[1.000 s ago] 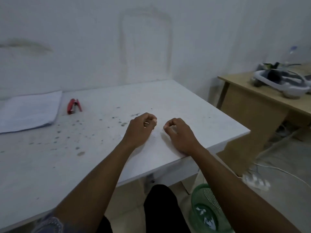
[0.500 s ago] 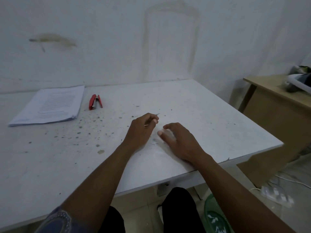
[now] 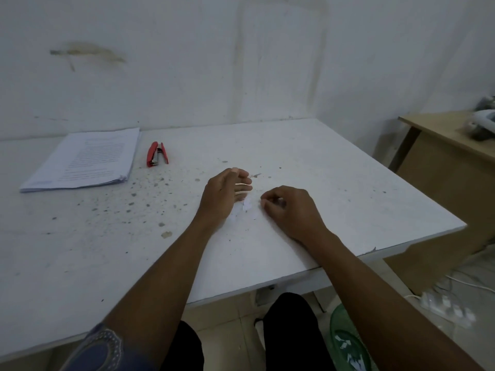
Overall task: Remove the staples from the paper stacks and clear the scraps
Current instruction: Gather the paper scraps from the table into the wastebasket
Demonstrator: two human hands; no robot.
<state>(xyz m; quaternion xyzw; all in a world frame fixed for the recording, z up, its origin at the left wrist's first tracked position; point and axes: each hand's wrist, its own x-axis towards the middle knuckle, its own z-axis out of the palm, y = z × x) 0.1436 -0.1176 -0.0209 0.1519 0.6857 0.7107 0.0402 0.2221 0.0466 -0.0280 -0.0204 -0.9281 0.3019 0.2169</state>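
Far to the left of the fingers, a stack of paper [image 3: 80, 159] lies flat on the white table [image 3: 348, 188], its printed top sheet facing up. Just right of it, and well apart from the left fingertips, a red stapler [image 3: 156, 154] lies on the tabletop. Dark specks dot the surface between it and the hands.

Next comes the left hand [image 3: 225, 194], standing on its edge near the middle of the table. Its fingers [image 3: 242, 180] are stretched out, slightly spread, and hold nothing. A small grey sliver [image 3: 257, 175] lies just beyond their tips; I cannot tell whether it is a staple.

Between the two sets of fingers, a few small white paper scraps [image 3: 247, 207] lie loose on the table, just beside the tips on both sides.

To the right, the right hand [image 3: 292, 210] rests on the table with its fingers [image 3: 265, 203] curled inward towards the scraps. I cannot tell whether they pinch one.

Below the table edge, under the right forearm, a green basket [image 3: 336, 325] sits on the floor with white scraps inside. A wooden desk [image 3: 442, 145] stands far to the right of the fingers.
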